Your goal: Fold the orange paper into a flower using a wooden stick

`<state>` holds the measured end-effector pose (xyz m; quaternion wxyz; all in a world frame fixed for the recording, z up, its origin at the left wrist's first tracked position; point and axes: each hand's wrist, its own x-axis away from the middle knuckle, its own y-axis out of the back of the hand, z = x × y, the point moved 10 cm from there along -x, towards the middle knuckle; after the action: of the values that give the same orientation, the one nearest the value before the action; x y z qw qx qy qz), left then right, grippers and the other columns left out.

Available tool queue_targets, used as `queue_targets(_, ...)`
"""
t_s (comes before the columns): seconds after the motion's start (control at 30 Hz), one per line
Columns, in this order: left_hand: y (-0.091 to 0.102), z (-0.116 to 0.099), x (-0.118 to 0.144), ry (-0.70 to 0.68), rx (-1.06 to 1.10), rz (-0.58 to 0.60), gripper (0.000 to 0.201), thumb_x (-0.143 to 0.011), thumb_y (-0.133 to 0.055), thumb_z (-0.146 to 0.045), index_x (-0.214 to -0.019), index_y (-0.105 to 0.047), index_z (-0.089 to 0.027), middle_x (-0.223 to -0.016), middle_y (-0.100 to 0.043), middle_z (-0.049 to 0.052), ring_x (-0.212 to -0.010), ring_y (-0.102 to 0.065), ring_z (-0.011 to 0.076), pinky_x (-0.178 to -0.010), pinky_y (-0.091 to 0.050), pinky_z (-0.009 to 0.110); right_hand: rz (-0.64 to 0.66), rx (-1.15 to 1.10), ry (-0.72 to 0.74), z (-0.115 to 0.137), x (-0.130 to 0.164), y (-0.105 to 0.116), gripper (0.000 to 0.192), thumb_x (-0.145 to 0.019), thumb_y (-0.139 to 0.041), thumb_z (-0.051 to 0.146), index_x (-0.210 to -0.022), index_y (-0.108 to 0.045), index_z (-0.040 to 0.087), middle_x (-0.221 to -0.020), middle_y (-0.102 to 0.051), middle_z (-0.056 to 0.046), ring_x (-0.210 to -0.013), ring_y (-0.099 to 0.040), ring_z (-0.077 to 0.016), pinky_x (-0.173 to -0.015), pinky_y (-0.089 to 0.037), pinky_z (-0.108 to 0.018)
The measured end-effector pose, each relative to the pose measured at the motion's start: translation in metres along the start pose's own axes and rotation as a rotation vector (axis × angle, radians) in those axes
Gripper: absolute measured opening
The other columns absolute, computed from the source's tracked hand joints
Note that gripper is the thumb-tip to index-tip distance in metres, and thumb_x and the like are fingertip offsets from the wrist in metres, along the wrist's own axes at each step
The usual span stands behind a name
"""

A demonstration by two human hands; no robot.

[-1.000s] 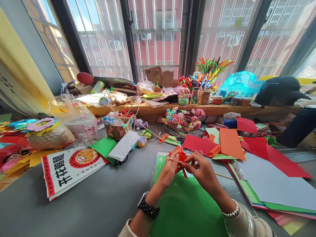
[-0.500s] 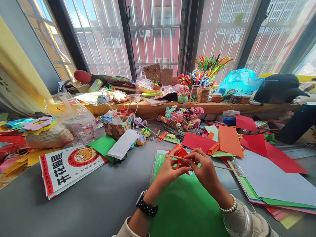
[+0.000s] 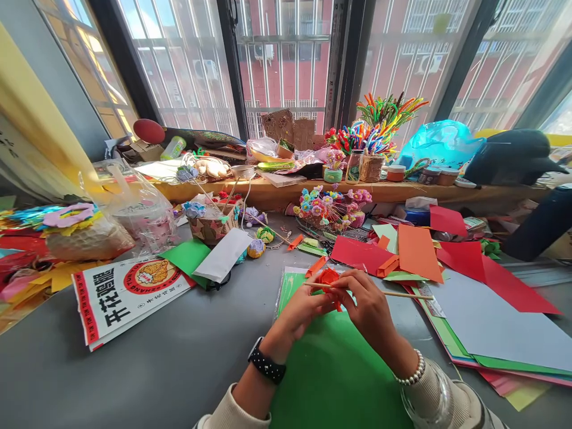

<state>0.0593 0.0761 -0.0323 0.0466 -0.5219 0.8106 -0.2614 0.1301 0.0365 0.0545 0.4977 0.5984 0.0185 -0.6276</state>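
Head view, looking fwd and down over a grey worktop by a big barred window.

Centre: both hands meet above a green paper sheet. Left hand w/ a black dotted watch on the wrist – fingers pressed together, pinching a small folded red-orange paper flower from the left. Right hand, pearl bracelet on the wrist – fingers curled and pinching the flower plus a thin wooden stick. The stick lies across the flower approx. level, its long end poking out to the right past the right hand. Flower sits between the two hands, held just above the green sheet's far edge.

Right of the hands: loose sheets of red paper, an orange sheet and a grey-white sheet, overlapping.

Left: a printed paper bag w/ red border and black characters, lying flat; a clear plastic bag beyond it.

Far side: a basket of small multicolour paper flowers, and on the wooden windowsill a bunch of bright pipe cleaners standing upright – beside it a blue plastic bag.
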Motion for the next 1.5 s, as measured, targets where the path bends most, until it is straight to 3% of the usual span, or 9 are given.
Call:
queue_targets(0.23, 0.005, 0.000, -0.001, -0.024, -0.096, -0.038, 0.057, -0.058, -0.071, -0.020, -0.111, -0.051, -0.017, -0.075, -0.062, 0.002, -0.063, -0.056, 0.0121, -0.065, -0.044, 0.026, 0.105, -0.076, -0.126, -0.011, 0.000, -0.007, 0.011, -0.081, -0.048, 0.019, -0.072, -0.053, 0.019, -0.068, -0.058, -0.003, -0.063, -0.055, -0.0156, -0.053, -0.046, -0.026)
queue_targets(0.37, 0.005, -0.007, -0.002, -0.103, -0.251, 0.000, 0.066, -0.059, -0.071, -0.027, -0.119, -0.044, -0.018, -0.097, -0.061, 0.008, -0.084, -0.059, 0.0209, -0.074, -0.045, 0.031, 0.125, -0.149, -0.204, -0.020, 0.001, -0.009, 0.002, -0.079, -0.051, 0.019, -0.080, -0.053, 0.020, -0.071, -0.059, -0.002, -0.065, -0.056, -0.0155, -0.056, -0.047, -0.026)
queue_targets(0.53, 0.018, -0.054, 0.016, -0.505, -0.710, -0.232, 0.072, -0.054, -0.074, -0.033, -0.120, -0.045, -0.024, -0.133, -0.030, 0.010, -0.117, -0.038, 0.0286, -0.091, -0.037, 0.037, 0.082, -0.185, -0.215, -0.023, 0.000, -0.004, 0.013, -0.079, -0.052, 0.018, -0.091, -0.050, 0.019, -0.072, -0.058, -0.002, -0.066, -0.057, -0.0151, -0.058, -0.048, -0.027)
queue_targets(0.63, 0.005, -0.082, 0.040, -0.814, -0.986, -0.333, 0.046, -0.068, -0.064, -0.032, -0.112, -0.052, -0.026, -0.121, -0.043, 0.008, -0.111, -0.041, 0.0236, -0.093, -0.032, 0.037, 0.074, -0.161, -0.194, -0.022, -0.001, -0.001, 0.011, -0.079, -0.052, 0.016, -0.090, -0.049, 0.018, -0.072, -0.056, -0.002, -0.065, -0.055, -0.0149, -0.059, -0.048, -0.027)
queue_targets(0.7, -0.011, -0.082, 0.044, -0.905, -1.199, -0.270, 0.019, -0.075, -0.057, -0.028, -0.093, -0.063, -0.027, -0.096, -0.059, 0.005, -0.096, -0.049, 0.0206, -0.088, -0.034, 0.036, 0.077, -0.144, -0.167, -0.019, -0.001, -0.001, 0.008, -0.080, -0.052, 0.017, -0.087, -0.048, 0.019, -0.073, -0.056, -0.002, -0.065, -0.054, -0.0149, -0.058, -0.047, -0.027)
queue_targets(0.8, -0.020, -0.075, 0.042, -0.926, -1.350, -0.211, 0.016, -0.078, -0.053, -0.026, -0.087, -0.066, -0.026, -0.081, -0.063, 0.004, -0.084, -0.052, 0.0198, -0.079, -0.037, 0.033, 0.094, -0.118, -0.128, -0.016, -0.001, -0.003, 0.004, -0.081, -0.051, 0.018, -0.082, -0.047, 0.019, -0.073, -0.056, -0.002, -0.066, -0.053, -0.0153, -0.056, -0.045, -0.026)
queue_targets(1.07, -0.020, -0.066, 0.036, -0.854, -1.364, -0.101, 0.019, -0.080, -0.050, -0.025, -0.091, -0.065, -0.024, -0.086, -0.065, 0.005, -0.082, -0.056, 0.0187, -0.073, -0.040, 0.029, 0.069, -0.030, 0.025, 0.000, -0.002, -0.002, 0.005, -0.083, -0.048, 0.018, -0.079, -0.047, 0.019, -0.070, -0.057, -0.002, -0.068, -0.049, -0.0164, -0.059, -0.041, -0.026)
queue_targets(1.27, -0.024, -0.067, 0.038, -0.877, -1.465, -0.130, 0.018, -0.081, -0.047, -0.021, -0.086, -0.064, -0.019, -0.081, -0.064, 0.004, -0.075, -0.057, 0.0172, -0.069, -0.043, 0.029, 0.053, 0.013, 0.112, 0.009, -0.001, -0.003, 0.008, -0.085, -0.046, 0.019, -0.077, -0.049, 0.019, -0.068, -0.057, -0.002, -0.067, -0.046, -0.0163, -0.059, -0.040, -0.026)
queue_targets(1.5, -0.030, -0.062, 0.040, -0.992, -1.546, -0.146, 0.014, -0.081, -0.047, -0.014, -0.082, -0.060, -0.015, -0.079, -0.063, 0.005, -0.073, -0.058, 0.0157, -0.066, -0.048, 0.027, 0.113, -0.008, 0.051, 0.002, -0.001, -0.009, 0.008, -0.084, -0.049, 0.022, -0.077, -0.050, 0.018, -0.068, -0.057, -0.002, -0.069, -0.046, -0.0167, -0.059, -0.041, -0.026)
